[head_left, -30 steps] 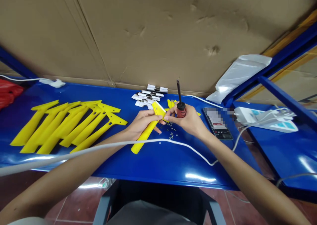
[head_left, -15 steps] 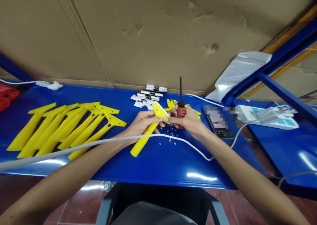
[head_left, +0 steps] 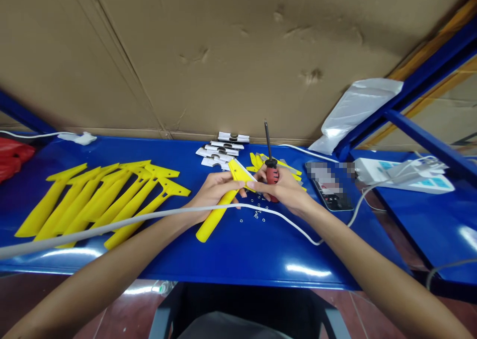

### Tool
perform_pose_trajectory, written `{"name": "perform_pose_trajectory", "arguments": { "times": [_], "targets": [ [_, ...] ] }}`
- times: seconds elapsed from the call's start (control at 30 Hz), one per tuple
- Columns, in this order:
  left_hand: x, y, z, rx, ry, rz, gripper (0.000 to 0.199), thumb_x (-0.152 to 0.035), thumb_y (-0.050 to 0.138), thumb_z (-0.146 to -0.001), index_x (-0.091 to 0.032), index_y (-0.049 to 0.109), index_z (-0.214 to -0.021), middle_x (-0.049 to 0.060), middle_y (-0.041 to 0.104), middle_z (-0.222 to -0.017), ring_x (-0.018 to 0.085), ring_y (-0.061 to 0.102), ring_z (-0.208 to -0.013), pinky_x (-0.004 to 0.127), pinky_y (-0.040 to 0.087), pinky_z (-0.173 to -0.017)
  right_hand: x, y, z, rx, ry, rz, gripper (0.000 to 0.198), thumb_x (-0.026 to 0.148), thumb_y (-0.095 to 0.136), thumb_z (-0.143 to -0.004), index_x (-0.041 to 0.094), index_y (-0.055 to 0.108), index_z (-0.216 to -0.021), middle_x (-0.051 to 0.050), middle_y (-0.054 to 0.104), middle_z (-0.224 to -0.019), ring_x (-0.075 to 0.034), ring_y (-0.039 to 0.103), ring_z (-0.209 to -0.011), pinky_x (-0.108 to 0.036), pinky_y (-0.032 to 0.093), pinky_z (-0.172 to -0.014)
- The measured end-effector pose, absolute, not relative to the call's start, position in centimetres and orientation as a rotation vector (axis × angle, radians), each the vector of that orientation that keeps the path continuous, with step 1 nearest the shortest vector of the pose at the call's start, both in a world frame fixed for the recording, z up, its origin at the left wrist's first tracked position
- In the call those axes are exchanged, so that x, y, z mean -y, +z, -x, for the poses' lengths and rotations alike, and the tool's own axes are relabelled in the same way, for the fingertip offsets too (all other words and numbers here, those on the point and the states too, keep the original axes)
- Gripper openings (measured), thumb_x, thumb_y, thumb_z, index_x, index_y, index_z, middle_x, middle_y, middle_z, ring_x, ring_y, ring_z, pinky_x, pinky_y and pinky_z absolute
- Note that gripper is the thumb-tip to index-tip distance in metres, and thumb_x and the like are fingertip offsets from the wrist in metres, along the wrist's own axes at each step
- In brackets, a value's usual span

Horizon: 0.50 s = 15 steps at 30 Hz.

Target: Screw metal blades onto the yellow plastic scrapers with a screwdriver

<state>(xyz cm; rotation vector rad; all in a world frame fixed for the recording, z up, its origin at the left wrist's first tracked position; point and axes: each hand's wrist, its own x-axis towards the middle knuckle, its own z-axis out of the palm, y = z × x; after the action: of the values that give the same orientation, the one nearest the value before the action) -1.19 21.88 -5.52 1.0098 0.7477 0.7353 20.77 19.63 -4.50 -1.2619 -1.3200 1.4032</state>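
Note:
My left hand (head_left: pixel 213 191) is closed around a yellow plastic scraper (head_left: pixel 216 220), whose handle slants down towards the front left. A thin pale strip runs along the top edge of its wide head. Tucked in my right hand (head_left: pixel 286 189) is a screwdriver (head_left: pixel 273 174) with a red and black grip, its dark shaft pointing up. The thumb of that same hand presses on the scraper head, close to the left thumb. Small nuts and screws (head_left: pixel 257 214) lie scattered on the blue table below my hands. Behind the right hand is a pile of small yellow pieces (head_left: pixel 256 160), partly hidden.
Several yellow scraper handles (head_left: pixel 122 192) lie in a row at left. White paper-wrapped pieces (head_left: pixel 219 150) are stacked at the back. A phone (head_left: pixel 337 203) and a power strip (head_left: pixel 428 180) sit at right. A white cable (head_left: pixel 149 213) crosses in front of my forearms.
The screwdriver shaft has tilted slightly to the left. My right thumb presses on the scraper head near the left one, and the view has shifted a little.

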Motion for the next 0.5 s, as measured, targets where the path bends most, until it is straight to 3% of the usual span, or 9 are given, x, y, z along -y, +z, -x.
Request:
{"name": "perform_pose_trajectory", "arguments": {
  "times": [0.3,0.5],
  "targets": [
    [-21.9,-5.33,1.03,-0.78,0.712,-1.034,0.029,-0.038,0.091,-0.091,-0.013,0.085,-0.106,0.011,0.083,-0.095,0.017,0.076,-0.078,0.024,0.065,-0.065,-19.42,-4.55,-20.57,1.21,1.418,1.227,0.06,0.046,0.101,-0.069,0.024,0.046,-0.076,0.004,0.065,-0.083,-0.008,0.051,-0.051,-0.03,0.038,-0.049],
    [-22.09,-5.08,1.05,-0.815,0.711,-1.126,0.035,-0.044,0.087,-0.095,-0.01,0.082,-0.104,0.013,0.083,-0.09,0.019,0.078,-0.076,0.026,0.065,-0.063,-19.51,-4.92,-20.61,1.246,1.354,1.254,0.063,0.054,0.101,-0.069,0.024,0.047,-0.076,0.002,0.07,-0.087,-0.008,0.052,-0.051,-0.03,0.042,-0.05]
  ]
}}
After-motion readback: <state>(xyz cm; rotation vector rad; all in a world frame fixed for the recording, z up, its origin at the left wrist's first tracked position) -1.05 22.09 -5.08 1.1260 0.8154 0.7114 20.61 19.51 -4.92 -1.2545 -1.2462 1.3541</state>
